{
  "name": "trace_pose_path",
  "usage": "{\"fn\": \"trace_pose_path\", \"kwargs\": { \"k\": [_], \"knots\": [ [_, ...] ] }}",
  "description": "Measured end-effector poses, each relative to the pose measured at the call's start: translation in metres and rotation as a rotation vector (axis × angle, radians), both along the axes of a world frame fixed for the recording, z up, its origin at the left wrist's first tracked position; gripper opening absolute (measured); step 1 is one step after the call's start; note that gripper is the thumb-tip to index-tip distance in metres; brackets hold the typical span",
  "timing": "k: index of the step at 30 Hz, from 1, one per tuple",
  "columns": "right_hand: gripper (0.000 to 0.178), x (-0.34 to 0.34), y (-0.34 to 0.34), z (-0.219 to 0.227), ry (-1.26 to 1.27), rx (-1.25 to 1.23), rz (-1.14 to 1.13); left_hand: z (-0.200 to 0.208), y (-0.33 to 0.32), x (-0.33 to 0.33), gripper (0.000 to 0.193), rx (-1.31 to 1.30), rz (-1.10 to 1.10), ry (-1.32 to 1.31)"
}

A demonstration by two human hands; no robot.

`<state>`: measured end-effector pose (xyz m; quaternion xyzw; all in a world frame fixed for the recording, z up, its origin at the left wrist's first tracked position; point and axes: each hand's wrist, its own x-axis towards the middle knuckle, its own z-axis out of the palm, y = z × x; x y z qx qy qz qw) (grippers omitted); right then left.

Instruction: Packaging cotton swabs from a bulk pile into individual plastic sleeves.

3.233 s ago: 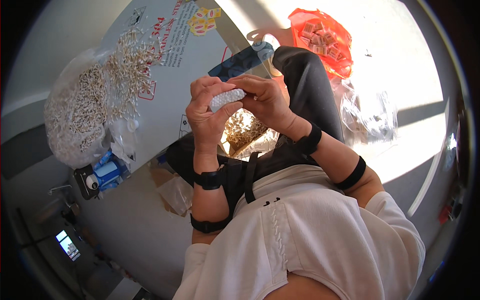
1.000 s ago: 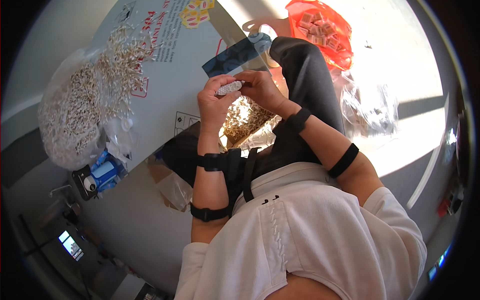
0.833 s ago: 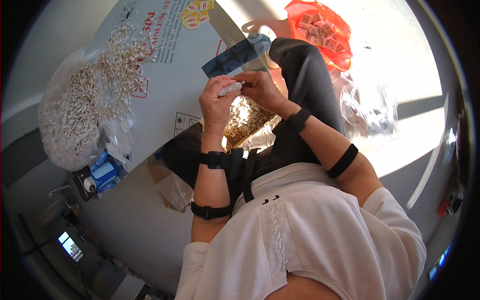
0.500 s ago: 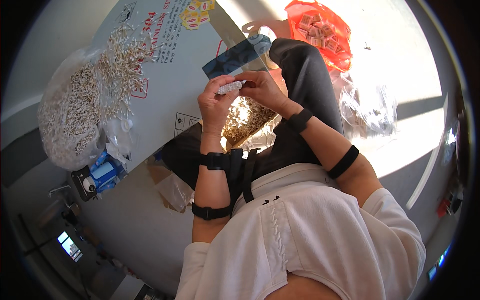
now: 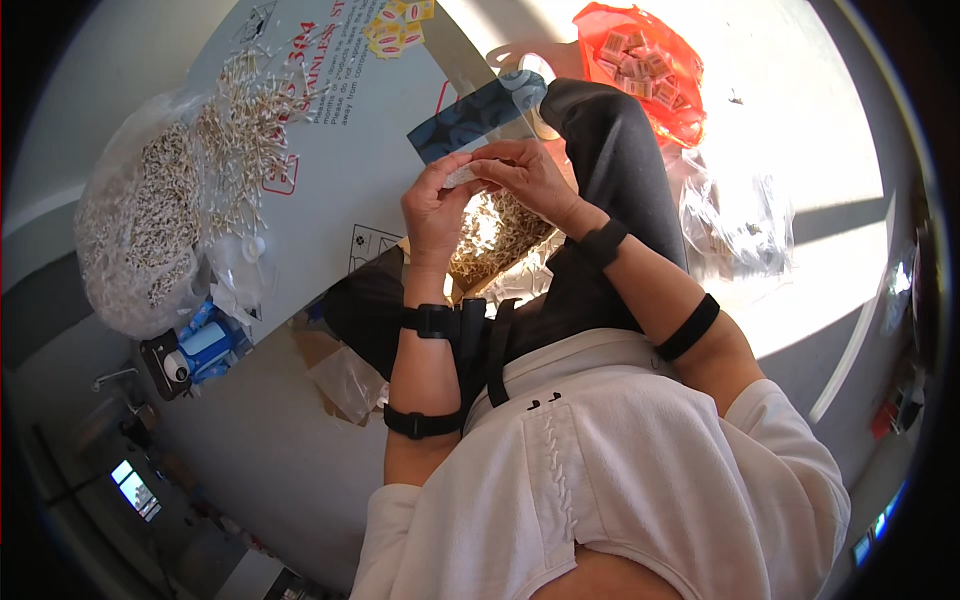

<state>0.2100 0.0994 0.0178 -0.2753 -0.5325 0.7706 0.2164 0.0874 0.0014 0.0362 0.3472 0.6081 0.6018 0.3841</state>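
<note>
We saw the white bundle [image 5: 458,176] held between the left hand [image 5: 433,205] and the right hand [image 5: 532,182], raised over the lap; the left fingers were bent around its left part, open only as much as its thickness required; the right fingers lay over its right part and closed on it with the thumb, so that they hid a good portion of it; how firmly they pressed, we could not tell.

Below the hands, between the legs [image 5: 612,150], we noticed a brown box [image 5: 482,284] filled with loose swabs [image 5: 490,235]; beyond the hands, a dark blue strip [image 5: 470,122] lay across the edge of the worktop [image 5: 335,200].

On the worktop, to the left, we observed a clear bag [image 5: 140,225] full of swabs, with more of them spilled beside it; yellow packets [image 5: 400,32] were grouped at the far side; near the bag's lower end stood a blue bottle [image 5: 206,343]; on the right, well apart from the hands, we saw a red bag [image 5: 650,95] containing small packs [image 5: 635,65].
</note>
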Motion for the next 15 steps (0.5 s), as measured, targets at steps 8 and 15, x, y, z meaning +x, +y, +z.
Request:
{"fn": "trace_pose_path", "kwargs": {
  "k": [8,15],
  "knots": [
    [0.025,0.005,0.001,-0.003,0.043,-0.065,0.057,0.001,-0.007,-0.006,0.030,-0.001,0.006,0.051],
    [0.034,0.009,0.000,0.003,0.135,-0.108,0.059,0.013,-0.007,-0.005,0.026,0.001,0.044,0.136]
  ]
}}
